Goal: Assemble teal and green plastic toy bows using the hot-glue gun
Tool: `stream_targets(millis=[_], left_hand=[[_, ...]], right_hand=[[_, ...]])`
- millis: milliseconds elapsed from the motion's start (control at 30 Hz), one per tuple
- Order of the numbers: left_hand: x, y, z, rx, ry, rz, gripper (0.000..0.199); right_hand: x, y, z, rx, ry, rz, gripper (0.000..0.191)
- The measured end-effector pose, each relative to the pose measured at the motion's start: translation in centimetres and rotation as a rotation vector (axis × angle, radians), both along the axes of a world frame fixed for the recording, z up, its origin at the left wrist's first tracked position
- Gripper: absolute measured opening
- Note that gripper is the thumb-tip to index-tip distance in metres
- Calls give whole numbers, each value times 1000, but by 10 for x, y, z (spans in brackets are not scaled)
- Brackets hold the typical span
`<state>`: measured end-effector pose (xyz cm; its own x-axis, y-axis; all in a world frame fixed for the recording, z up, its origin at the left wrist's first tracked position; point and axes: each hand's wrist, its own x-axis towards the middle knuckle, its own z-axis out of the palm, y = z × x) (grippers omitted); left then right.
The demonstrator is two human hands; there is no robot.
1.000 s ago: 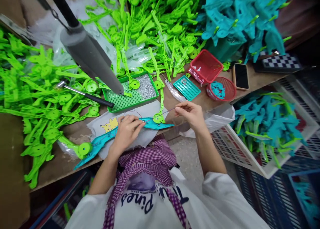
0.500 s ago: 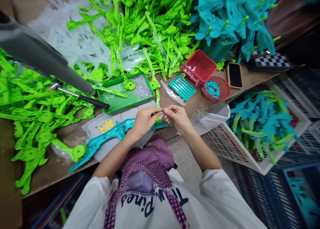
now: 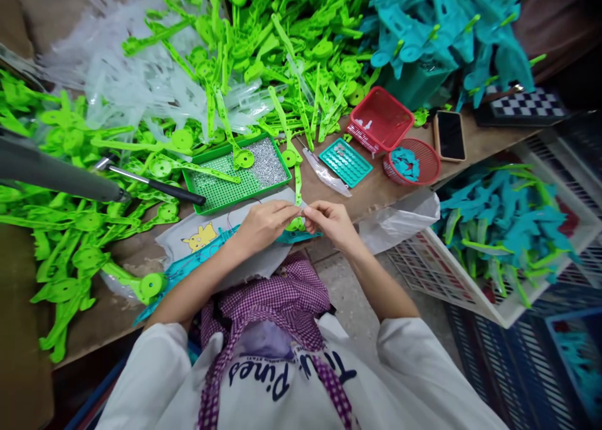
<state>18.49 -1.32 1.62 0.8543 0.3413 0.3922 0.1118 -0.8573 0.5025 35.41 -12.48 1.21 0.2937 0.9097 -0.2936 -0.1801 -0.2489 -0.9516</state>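
The fingertips of the left hand (image 3: 268, 226) and right hand (image 3: 333, 223) are pressed together, held nearly tip to tip, presumably for fine control; anything pinched is too small to tell. Below, the blue part (image 3: 188, 266) is laid across a grey cloth (image 3: 266, 264), perhaps against scratches, partly hidden by the left forearm

Worktable (image 3: 376, 196) bright, lower left dim; soft glints on clear plastic (image 3: 122, 98); edges stretched.

Blue plastic strip (image 3: 195, 256), purple-and-white checked apron (image 3: 277, 289), grey cloth (image 3: 263, 262) with yellow cartoon (image 3: 200, 237), green tray (image 3: 216, 193), brown bench (image 3: 364, 199)
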Motion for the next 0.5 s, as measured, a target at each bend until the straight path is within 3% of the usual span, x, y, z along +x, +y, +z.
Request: stream_targets(millis=[133, 300, 433, 500], left_hand=[[3, 0, -3, 87, -116, 18, 25], [7, -5, -8, 125, -233, 11, 18], [9, -4, -7, 115, -216, 10, 20], [10, -3, -7, 155, -175, 76, 22]], right_hand=[[-2, -2, 0, 23, -42, -81, 42], [-2, -8, 1, 62, -22, -81, 37], [0, -8, -3, 83, -73, -76, 34], [7, 0, -8, 82, -75, -64, 37]])
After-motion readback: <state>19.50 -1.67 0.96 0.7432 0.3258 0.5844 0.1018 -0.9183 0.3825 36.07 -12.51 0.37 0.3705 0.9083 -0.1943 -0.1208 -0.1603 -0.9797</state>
